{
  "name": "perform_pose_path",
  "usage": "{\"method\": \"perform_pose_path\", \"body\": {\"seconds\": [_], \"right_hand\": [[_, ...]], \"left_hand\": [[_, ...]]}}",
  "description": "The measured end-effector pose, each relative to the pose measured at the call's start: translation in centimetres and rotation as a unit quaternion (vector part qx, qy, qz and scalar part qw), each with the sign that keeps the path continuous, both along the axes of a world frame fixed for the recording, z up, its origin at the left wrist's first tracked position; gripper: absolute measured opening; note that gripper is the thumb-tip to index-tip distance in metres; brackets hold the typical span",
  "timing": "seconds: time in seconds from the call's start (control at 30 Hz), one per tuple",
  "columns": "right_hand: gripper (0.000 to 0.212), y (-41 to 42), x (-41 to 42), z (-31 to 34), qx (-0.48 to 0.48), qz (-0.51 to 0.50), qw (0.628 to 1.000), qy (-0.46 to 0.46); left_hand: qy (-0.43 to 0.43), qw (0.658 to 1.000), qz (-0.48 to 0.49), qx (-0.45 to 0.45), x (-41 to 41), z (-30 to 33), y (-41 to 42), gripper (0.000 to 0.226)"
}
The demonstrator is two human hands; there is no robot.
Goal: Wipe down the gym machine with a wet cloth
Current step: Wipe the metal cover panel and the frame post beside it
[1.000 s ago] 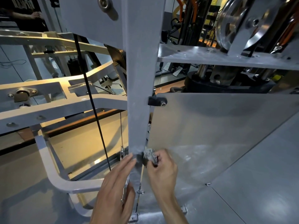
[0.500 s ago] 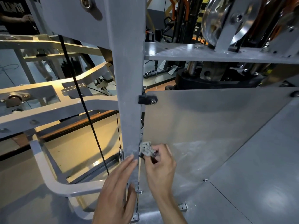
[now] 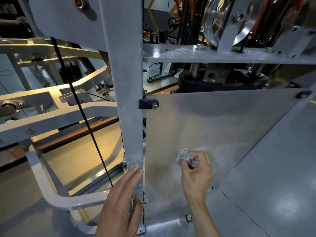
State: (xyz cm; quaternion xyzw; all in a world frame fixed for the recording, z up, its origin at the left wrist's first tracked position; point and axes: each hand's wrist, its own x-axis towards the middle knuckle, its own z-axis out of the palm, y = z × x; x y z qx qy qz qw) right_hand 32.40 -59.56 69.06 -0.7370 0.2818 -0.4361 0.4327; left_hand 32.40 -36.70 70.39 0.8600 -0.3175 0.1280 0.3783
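The gym machine has a grey upright post (image 3: 130, 100) in the middle and a flat silver panel (image 3: 213, 127) to its right. My right hand (image 3: 196, 175) grips a small crumpled grey cloth (image 3: 184, 156) and presses it against the lower part of the panel, a short way right of the post. My left hand (image 3: 121, 200) lies flat with straight fingers on the lower left side of the post, fingertips pointing up.
A black cable (image 3: 85, 117) runs diagonally left of the post. White frame arms (image 3: 51, 120) cross at the left. A steel shelf (image 3: 222, 55) with a pulley wheel (image 3: 220, 19) sits above the panel. A person in black (image 3: 12, 19) stands at the far left.
My right hand has carried the cloth from the post's right edge out to the right onto the silver panel. My left hand stays on the post.
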Motion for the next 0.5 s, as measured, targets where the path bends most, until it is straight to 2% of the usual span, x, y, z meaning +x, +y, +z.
{"method": "perform_pose_path", "body": {"seconds": [0.17, 0.27, 0.37, 0.5], "right_hand": [[0.026, 6.0, 1.5, 0.6, -0.046, 0.098, 0.994, -0.001], [0.024, 7.0, 1.9, 1.0, -0.064, 0.136, 0.989, 0.010], [0.020, 4.7, 1.4, 0.9, -0.055, 0.116, 0.992, 0.011], [0.021, -0.1, 0.5, 0.6, 0.002, 0.035, 0.999, 0.021]], "left_hand": [[0.003, 1.000, 0.001, -0.001, -0.6, 0.1, 0.3, 0.063], [0.008, 1.000, -0.006, 0.000, -0.5, 0.3, 0.2, 0.062], [0.005, 1.000, -0.006, 0.002, -0.2, 0.3, -0.1, 0.060], [0.004, 1.000, -0.012, 0.003, 0.1, 0.7, -0.9, 0.066]]}}
